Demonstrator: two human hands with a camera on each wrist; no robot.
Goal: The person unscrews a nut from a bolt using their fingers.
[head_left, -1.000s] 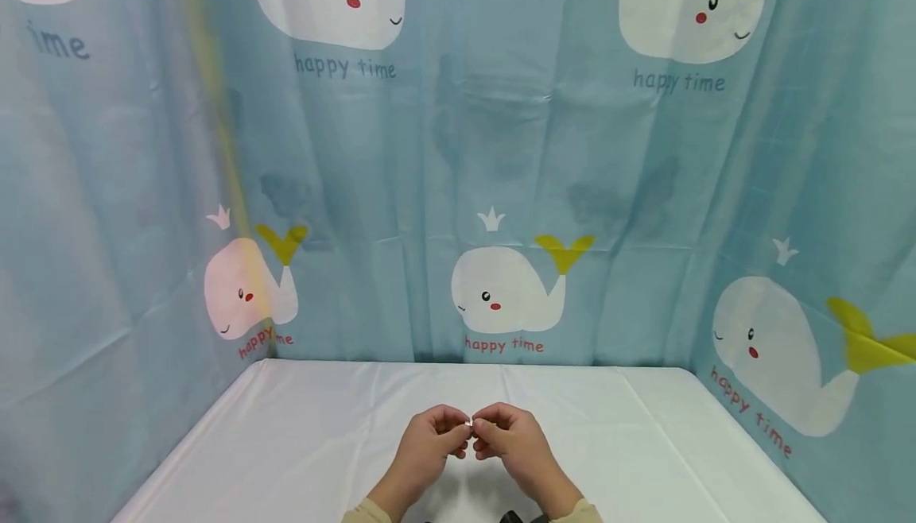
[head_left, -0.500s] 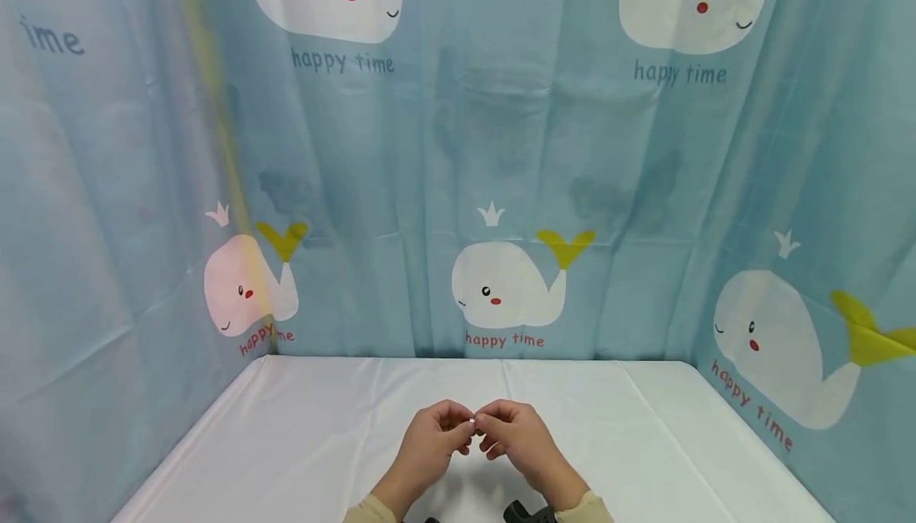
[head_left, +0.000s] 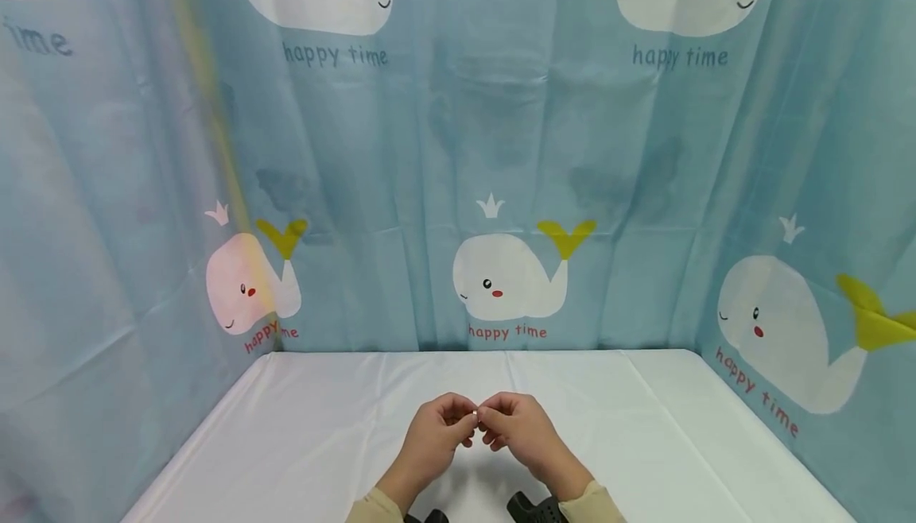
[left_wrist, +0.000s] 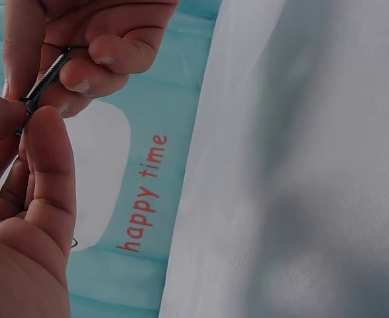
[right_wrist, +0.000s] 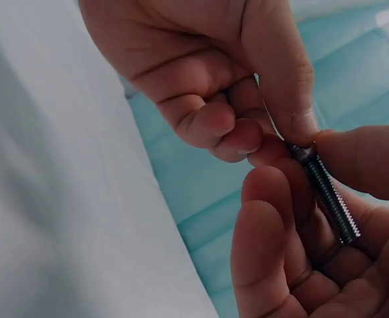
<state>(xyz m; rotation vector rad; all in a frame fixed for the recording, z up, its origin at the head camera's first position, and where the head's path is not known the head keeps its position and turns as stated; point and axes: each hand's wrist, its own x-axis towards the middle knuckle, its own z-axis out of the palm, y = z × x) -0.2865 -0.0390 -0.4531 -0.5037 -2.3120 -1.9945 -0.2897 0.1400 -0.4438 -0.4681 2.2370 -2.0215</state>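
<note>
My two hands meet fingertip to fingertip over the table in the head view. The left hand (head_left: 433,431) and the right hand (head_left: 524,429) both pinch a small threaded metal bolt (left_wrist: 50,78) between thumb and fingers. In the right wrist view, the dark silver shank of the bolt (right_wrist: 333,202) slants down in front of the right palm. Fingertips of both hands cover much of its thicker end. Only a tiny bright glint of it shows between the fingers in the head view.
A white cloth (head_left: 322,412) covers the table. Blue curtains (head_left: 401,157) printed with white whales stand behind it and on both sides. Black wrist devices (head_left: 533,509) show at the bottom edge, beside beige sleeves.
Curtain and table edge sit higher in the head view, and the hands appear slightly higher too. Both hands keep their pinch, fingertips together, while less of the bright glint shows.
</note>
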